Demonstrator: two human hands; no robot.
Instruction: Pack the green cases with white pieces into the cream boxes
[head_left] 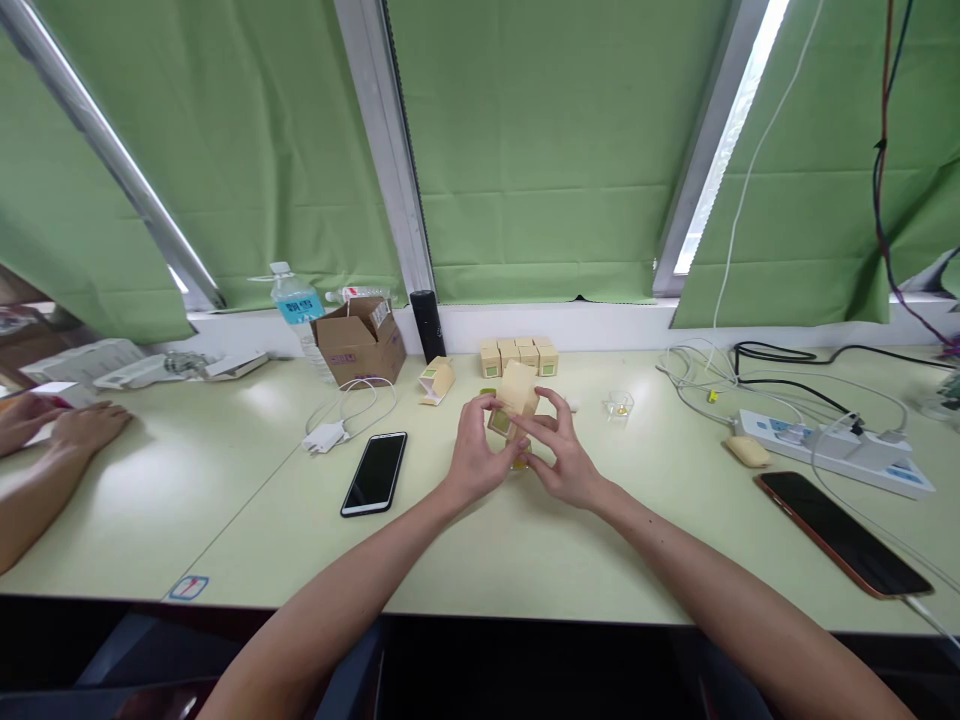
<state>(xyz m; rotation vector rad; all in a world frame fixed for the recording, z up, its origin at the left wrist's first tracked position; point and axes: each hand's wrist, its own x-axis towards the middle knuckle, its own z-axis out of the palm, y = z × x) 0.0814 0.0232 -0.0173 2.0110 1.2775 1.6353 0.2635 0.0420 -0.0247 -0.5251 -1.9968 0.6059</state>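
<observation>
1. both hands meet over the middle of the table [525, 560], working one small yellow carton [516, 398] between them.
2. left hand [476, 455] curls fingers round the carton's left side, closed on it.
3. right hand [564, 455] pinches the right side, fingertips on the card.
4. a row of finished cartons [519, 356] stands just beyond, against the far wall.
5. a black phone [374, 473] lies left of the hands; another person's hand [86, 428] rests far left.
</observation>
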